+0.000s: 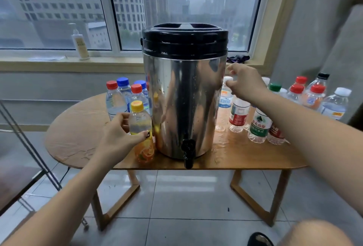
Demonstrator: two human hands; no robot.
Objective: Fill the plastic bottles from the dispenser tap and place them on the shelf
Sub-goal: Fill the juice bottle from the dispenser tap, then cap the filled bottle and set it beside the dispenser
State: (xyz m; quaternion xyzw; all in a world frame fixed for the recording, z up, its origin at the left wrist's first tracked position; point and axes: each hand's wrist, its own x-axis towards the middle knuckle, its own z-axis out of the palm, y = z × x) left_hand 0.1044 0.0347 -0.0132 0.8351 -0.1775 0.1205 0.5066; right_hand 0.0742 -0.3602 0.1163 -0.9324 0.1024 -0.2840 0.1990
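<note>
Left hand (pixel 117 139) grips the yellow-capped bottle (pixel 140 122) round its middle, with the thumb across the front and the fingers curled behind. The bottle stands upright on the table (pixel 74 139), just left of the dispenser (pixel 184 98) and near the front edge. Its lower part carries an orange fruit label and its cap is on.

Right hand (pixel 247 85) reaches past the right side of the dispenser with its fingers curled at the cap of a white-capped bottle (pixel 225 101). Whether they pinch the cap or only touch it I cannot tell.

The dispenser is a steel drum with a black lid, standing mid-table. Its black tap (pixel 188 150) hangs over the front edge.

Behind the yellow-capped bottle stands a cluster of red- and blue-capped bottles (pixel 115 100), all upright. To the right of the dispenser stands a larger group of labelled bottles (pixel 259 126) with white, green, red and black caps.

Water lies on the table around the dispenser's right side. A pump bottle (pixel 80 43) stands on the window sill (pixel 49 63) behind. A metal frame (pixel 33 147) slants along the left edge of view.
</note>
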